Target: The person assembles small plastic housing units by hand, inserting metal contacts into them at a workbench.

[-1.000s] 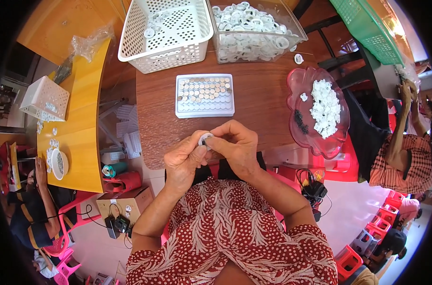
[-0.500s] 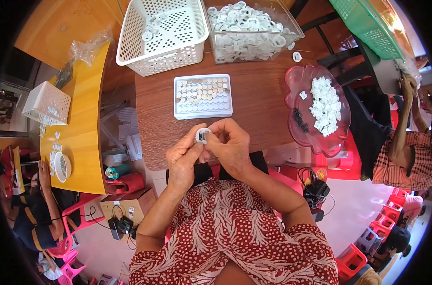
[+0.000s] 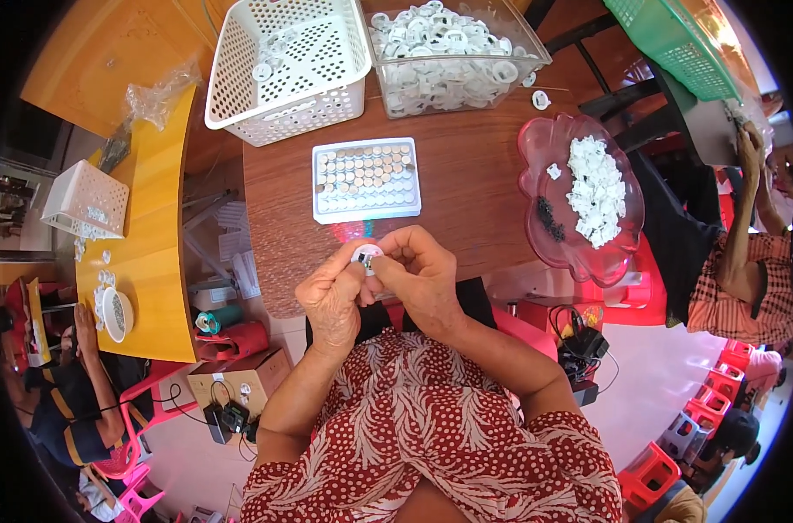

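Observation:
My left hand pinches a small round white plastic part with dark and metallic pieces in its middle. My right hand is closed too, its thumb and fingertips pressed against the same part from the right; whether they hold a smaller piece is hidden. Just beyond the hands lies a white tray with rows of round silvery discs like button cells. Some of its nearer slots hold no disc. A patch of red and teal light shows on the wooden table by the tray's near edge.
At the back stand a white perforated basket and a clear bin of white round parts. A red scalloped dish at right holds small white pieces and dark bits. Other people sit at both sides.
The view has shifted slightly. The red and teal light now shows on the table between tray and hands. Both hands keep their grip on the white part, which has turned slightly.

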`<move>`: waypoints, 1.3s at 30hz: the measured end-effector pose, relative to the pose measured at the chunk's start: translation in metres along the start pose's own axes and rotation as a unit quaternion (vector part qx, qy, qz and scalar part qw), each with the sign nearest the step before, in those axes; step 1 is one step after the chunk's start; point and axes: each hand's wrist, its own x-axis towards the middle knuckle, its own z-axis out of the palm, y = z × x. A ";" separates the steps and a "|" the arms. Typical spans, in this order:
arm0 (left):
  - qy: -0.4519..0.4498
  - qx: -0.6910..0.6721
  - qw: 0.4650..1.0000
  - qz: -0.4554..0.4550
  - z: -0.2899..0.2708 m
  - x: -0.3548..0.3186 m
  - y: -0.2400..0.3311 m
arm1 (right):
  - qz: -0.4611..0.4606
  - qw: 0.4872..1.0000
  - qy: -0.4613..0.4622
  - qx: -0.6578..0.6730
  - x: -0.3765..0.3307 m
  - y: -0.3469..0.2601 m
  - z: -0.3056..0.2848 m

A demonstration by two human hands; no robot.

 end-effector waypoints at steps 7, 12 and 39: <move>-0.024 0.055 0.998 -0.004 0.009 0.003 0.004 | -0.026 1.000 0.003 -0.006 -0.002 -0.002 -0.009; -0.008 0.062 0.998 -0.015 0.014 0.004 0.004 | -0.031 0.998 -0.001 -0.057 -0.006 0.002 -0.016; -0.058 0.057 0.993 -0.082 0.005 0.004 -0.006 | -0.129 0.606 0.124 -0.775 0.074 -0.089 -0.225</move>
